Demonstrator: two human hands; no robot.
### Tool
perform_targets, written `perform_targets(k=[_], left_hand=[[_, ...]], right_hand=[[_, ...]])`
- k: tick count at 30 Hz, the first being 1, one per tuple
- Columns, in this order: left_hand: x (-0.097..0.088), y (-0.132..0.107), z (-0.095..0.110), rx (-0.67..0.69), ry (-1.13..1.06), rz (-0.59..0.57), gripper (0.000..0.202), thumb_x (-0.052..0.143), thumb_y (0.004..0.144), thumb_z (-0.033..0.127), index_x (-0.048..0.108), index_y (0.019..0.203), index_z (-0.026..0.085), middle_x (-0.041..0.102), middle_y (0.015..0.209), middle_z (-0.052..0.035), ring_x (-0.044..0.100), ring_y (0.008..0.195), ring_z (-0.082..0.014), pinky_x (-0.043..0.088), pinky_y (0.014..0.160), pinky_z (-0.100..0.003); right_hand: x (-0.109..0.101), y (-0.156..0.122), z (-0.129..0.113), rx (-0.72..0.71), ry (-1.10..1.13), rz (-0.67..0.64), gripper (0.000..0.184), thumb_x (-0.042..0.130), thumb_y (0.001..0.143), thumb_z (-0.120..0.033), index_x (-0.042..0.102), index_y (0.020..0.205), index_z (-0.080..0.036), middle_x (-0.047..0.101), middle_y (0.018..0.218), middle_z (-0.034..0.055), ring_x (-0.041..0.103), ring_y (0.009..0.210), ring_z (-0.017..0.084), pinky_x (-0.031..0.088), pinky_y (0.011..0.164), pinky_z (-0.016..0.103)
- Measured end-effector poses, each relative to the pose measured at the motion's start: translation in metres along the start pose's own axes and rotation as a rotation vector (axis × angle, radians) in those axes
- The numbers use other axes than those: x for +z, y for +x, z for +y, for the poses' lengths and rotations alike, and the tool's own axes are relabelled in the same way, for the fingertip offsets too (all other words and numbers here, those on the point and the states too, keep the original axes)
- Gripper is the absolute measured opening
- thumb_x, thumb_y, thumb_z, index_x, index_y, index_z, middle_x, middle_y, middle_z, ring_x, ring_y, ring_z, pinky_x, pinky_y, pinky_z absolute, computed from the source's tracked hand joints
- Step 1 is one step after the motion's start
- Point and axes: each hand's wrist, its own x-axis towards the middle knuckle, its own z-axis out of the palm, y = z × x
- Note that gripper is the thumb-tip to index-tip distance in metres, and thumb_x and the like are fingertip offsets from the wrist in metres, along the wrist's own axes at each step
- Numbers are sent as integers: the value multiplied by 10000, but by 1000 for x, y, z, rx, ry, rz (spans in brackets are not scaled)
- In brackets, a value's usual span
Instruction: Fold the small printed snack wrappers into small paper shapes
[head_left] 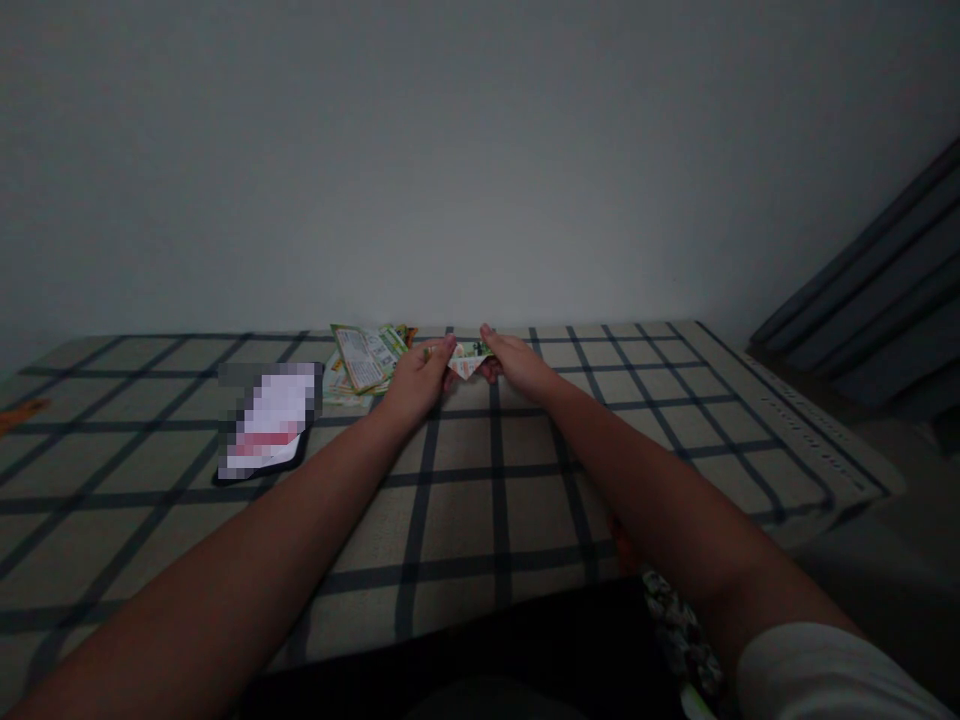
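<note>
Both my arms reach forward over a checked cloth surface (465, 500). My left hand (417, 380) and my right hand (517, 362) meet near the far edge and pinch a small folded piece of printed paper (468, 358) between them. The paper is white and green, folded into a pointed shape, and held just above the cloth. Fingers of both hands are closed on its ends.
A pile of printed green leaflets (364, 360) lies just left of my left hand. A dark flat item with a blurred-out face (266, 425) lies further left. An orange scrap (21, 412) is at the far left edge. A plain wall rises behind; dark slanted boards (885, 300) stand at right.
</note>
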Motion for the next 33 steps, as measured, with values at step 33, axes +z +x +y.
perform_targets(k=[33], left_hand=[[-3, 5, -11, -155, -8, 69, 784, 282, 980, 777, 529, 477, 229, 487, 434, -61, 433, 442, -163, 310, 499, -337]], right_hand=[[0, -1, -5, 41, 119, -44, 718, 409, 983, -755, 655, 640, -173, 603, 563, 31, 536, 536, 126, 460, 610, 270]])
